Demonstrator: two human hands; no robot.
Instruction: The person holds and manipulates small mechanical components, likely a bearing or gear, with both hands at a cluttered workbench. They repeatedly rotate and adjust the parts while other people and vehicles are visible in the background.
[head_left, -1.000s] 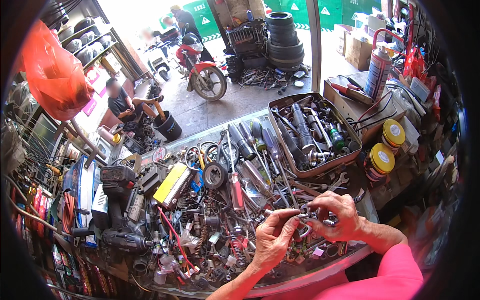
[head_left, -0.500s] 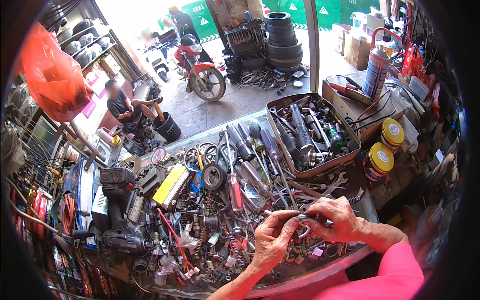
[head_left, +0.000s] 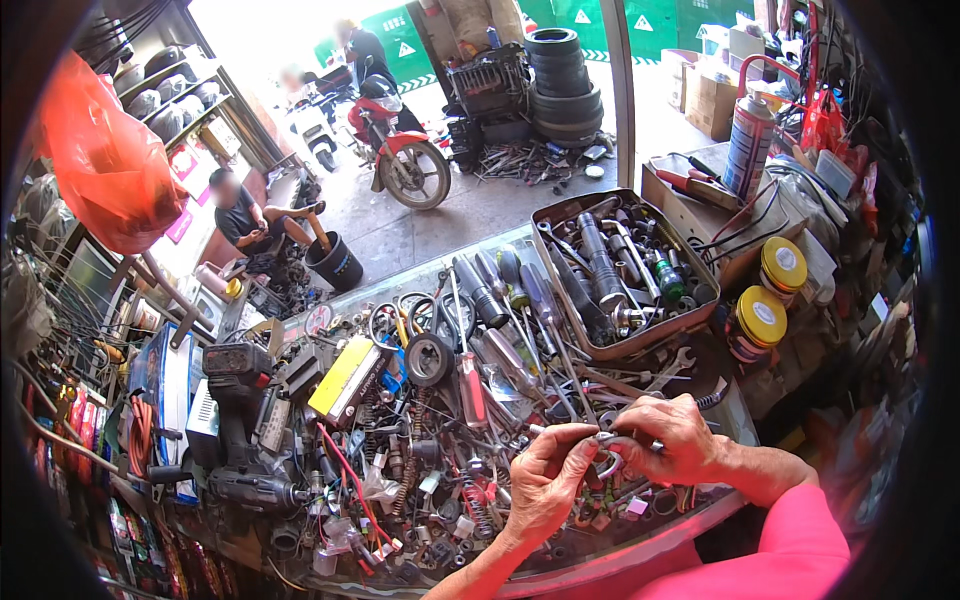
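Observation:
Over the near right part of the cluttered bench, my left hand (head_left: 547, 484) and my right hand (head_left: 672, 436) meet fingertip to fingertip. Between their thumbs and forefingers they pinch a small silvery metal part (head_left: 604, 438); its exact kind is too small to make out. A pale curved piece shows just below the fingers, and whether it belongs to that part I cannot tell. Loose nuts, springs and small fittings lie under my hands. Just beyond them are an open-ended wrench (head_left: 672, 370) and a red-handled screwdriver (head_left: 471, 390).
A metal tray (head_left: 640, 345) of sockets and tools stands at the bench's far right, beside yellow-lidded jars (head_left: 761, 316). At left lie a cordless drill (head_left: 237, 420) and a yellow-and-white box (head_left: 348, 378). Beyond are a red motorcycle (head_left: 400, 150), stacked tires (head_left: 565, 90) and a seated person (head_left: 243, 215).
My hands stay almost still, pinching the same small part. The view has shifted slightly. In the background, the standing person by the motorcycle has changed posture a little.

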